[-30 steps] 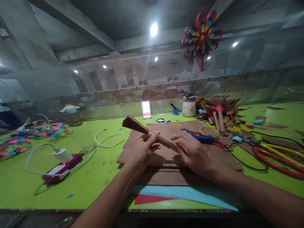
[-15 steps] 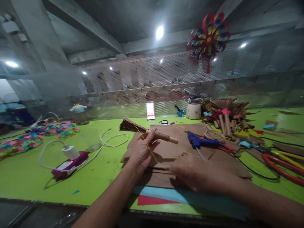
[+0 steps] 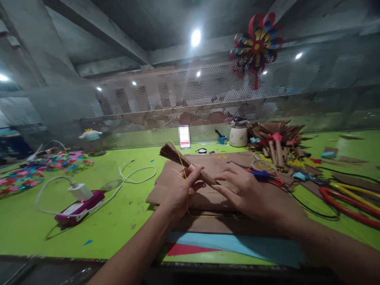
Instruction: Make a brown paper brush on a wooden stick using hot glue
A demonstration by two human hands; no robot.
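My left hand (image 3: 185,190) is closed around the rolled handle of a pleated brown paper fan (image 3: 175,153), its folds bunched at the upper left. A thin yellow string (image 3: 187,198) hangs from the fan, passes over my left hand and trails across the brown paper sheets (image 3: 204,225). My right hand (image 3: 242,184) has its fingers spread, with the fingertips at the lower right end of the handle. Whether they press on it, I cannot tell. Behind this hand, a blue glue gun (image 3: 259,175) is partly hidden.
Finished-looking brown paper fans (image 3: 276,136) lie heaped at the back right, near red-handled scissors (image 3: 341,202). A purple power strip (image 3: 67,213) with a white cable sits left. A phone (image 3: 184,136) and a white jug (image 3: 238,134) stand at the back. Blue paper (image 3: 237,243) lies in front.
My right hand has risen from low over the brown paper to the handle's end, its fingers now spread. The fan tilts more steeply, and the string now hangs in a looser loop.
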